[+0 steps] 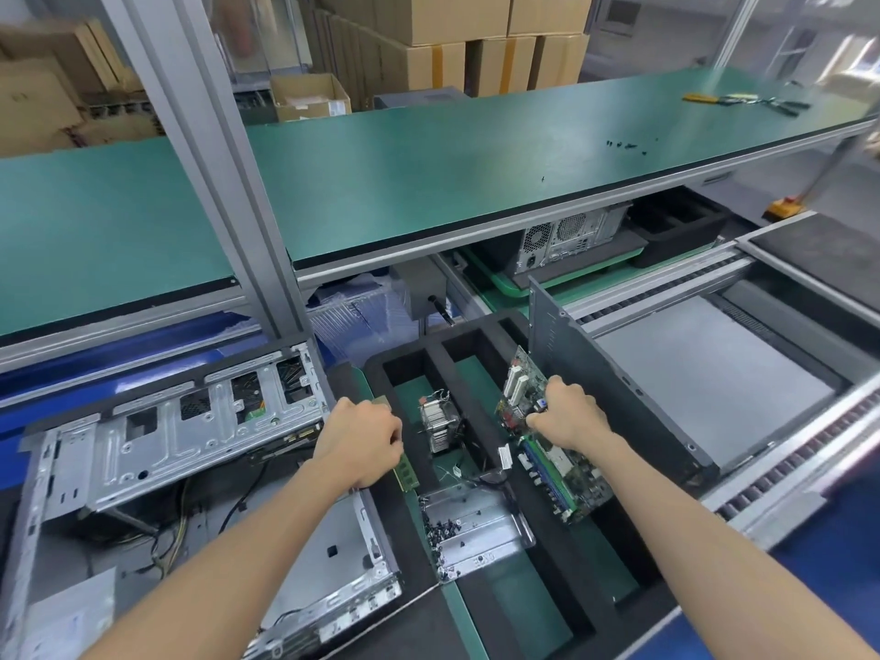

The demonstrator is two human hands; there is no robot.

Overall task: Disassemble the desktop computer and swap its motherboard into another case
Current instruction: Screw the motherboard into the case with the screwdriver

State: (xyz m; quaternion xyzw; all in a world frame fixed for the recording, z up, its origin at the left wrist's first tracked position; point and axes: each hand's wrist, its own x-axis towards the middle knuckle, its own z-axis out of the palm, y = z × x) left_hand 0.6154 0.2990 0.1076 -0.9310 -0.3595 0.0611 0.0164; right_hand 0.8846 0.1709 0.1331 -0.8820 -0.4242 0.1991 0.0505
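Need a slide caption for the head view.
Left hand grips RAM stick; right hand holds motherboard over foam tray.

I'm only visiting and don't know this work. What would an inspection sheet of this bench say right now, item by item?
Surface: black foam tray with compartments on a green mat; green upper shelf above.
Job's things: motherboard tilted on edge in the tray; opened computer case at left; grey case at right; memory stick; heatsink in the tray.
Clutter: loose screws on a metal bracket; hand tools and small screws on the shelf.
Grips: left hand holds the memory stick; right hand holds the motherboard.
Cables: loose wires inside the opened case.
Surroundings: cardboard boxes behind; another computer under the shelf.
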